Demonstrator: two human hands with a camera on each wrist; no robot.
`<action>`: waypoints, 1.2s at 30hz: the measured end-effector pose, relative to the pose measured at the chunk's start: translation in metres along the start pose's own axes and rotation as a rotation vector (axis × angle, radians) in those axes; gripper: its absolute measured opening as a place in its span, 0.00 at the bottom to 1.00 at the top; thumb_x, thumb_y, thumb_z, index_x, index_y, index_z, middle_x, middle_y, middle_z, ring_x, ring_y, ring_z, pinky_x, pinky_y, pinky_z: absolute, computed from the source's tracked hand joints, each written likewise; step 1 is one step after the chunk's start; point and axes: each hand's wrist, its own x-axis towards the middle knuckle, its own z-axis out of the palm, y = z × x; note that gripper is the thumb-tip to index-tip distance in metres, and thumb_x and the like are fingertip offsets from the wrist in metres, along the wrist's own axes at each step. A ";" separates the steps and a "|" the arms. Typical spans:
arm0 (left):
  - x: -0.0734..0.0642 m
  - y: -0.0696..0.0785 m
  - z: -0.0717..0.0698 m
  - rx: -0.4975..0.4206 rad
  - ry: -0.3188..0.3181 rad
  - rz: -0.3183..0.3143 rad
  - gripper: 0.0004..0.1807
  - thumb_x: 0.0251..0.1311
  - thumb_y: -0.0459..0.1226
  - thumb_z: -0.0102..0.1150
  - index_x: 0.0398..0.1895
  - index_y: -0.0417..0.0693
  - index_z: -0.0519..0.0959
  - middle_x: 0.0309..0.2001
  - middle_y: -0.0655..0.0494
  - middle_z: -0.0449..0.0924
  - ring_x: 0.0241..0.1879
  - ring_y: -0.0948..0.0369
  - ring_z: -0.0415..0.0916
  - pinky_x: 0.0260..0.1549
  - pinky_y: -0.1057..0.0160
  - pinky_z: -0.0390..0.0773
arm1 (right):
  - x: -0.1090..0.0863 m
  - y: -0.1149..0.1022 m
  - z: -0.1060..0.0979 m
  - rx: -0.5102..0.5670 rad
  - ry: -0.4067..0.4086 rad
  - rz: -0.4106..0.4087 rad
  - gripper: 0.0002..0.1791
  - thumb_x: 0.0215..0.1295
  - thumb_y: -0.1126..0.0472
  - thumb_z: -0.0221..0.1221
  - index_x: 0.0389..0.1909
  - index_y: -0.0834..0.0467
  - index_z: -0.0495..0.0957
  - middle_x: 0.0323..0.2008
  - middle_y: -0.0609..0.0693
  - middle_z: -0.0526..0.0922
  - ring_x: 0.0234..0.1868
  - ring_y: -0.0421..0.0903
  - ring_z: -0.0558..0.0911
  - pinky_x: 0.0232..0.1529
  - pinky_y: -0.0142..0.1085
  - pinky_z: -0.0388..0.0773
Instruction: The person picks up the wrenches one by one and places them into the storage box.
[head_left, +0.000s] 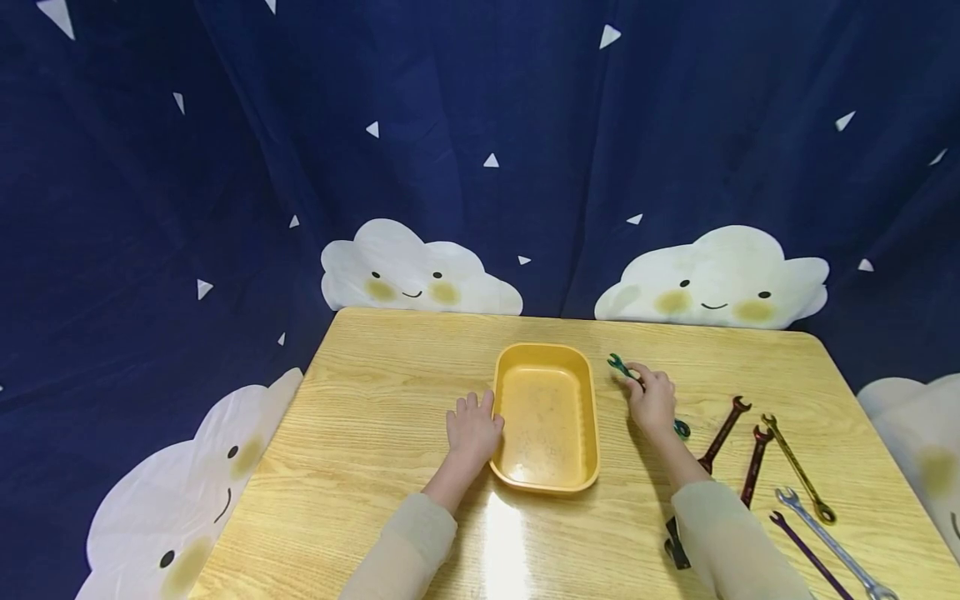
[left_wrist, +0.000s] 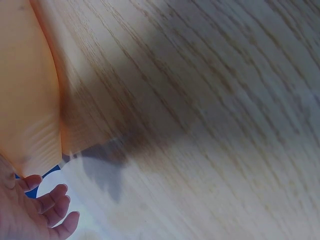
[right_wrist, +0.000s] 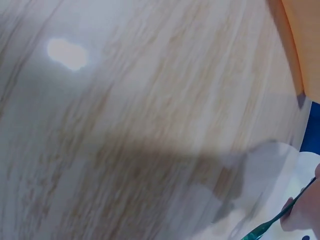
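My right hand (head_left: pixel 652 403) pinches a green combination wrench (head_left: pixel 619 364) near its middle, to the right of a yellow plastic tray (head_left: pixel 543 481). The wrench's open end points away to the upper left, and its ring end shows behind the wrist. In the right wrist view, part of the green wrench (right_wrist: pixel 265 228) shows at the lower right between the fingers. Against the tray's left side rests my left hand (head_left: pixel 474 428), fingers loosely extended. The left wrist view has the left hand (left_wrist: pixel 37 212) beside the tray wall (left_wrist: pixel 30 90). Bare floor shows inside the tray.
On the table's right lie two dark red wrenches (head_left: pixel 724 433), a gold wrench (head_left: pixel 799 468), a silver wrench (head_left: pixel 832 542) and a purple wrench (head_left: pixel 808 553). A black object (head_left: pixel 677 546) sits partly under the right sleeve. A dark blue curtain (head_left: pixel 450 100) hangs behind the table.
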 end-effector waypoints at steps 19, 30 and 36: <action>0.001 0.000 0.000 0.012 -0.013 -0.004 0.18 0.63 0.48 0.45 0.53 0.52 0.63 0.44 0.48 0.69 0.41 0.51 0.66 0.37 0.51 0.69 | 0.005 -0.026 0.004 0.092 0.062 -0.093 0.13 0.61 0.69 0.54 0.48 0.63 0.75 0.33 0.65 0.72 0.39 0.61 0.69 0.42 0.53 0.61; 0.000 0.000 0.000 0.001 -0.009 -0.003 0.21 0.63 0.48 0.45 0.56 0.53 0.64 0.45 0.48 0.69 0.42 0.51 0.66 0.38 0.51 0.69 | 0.003 -0.047 0.001 0.148 0.040 -0.081 0.14 0.62 0.69 0.53 0.49 0.63 0.75 0.34 0.66 0.72 0.38 0.59 0.69 0.44 0.53 0.61; 0.000 0.001 -0.001 -0.005 -0.009 -0.004 0.21 0.63 0.48 0.46 0.56 0.53 0.63 0.45 0.48 0.69 0.42 0.51 0.66 0.38 0.51 0.69 | 0.004 -0.055 0.002 0.164 0.055 -0.076 0.13 0.62 0.69 0.53 0.48 0.63 0.75 0.33 0.65 0.72 0.37 0.58 0.68 0.44 0.52 0.61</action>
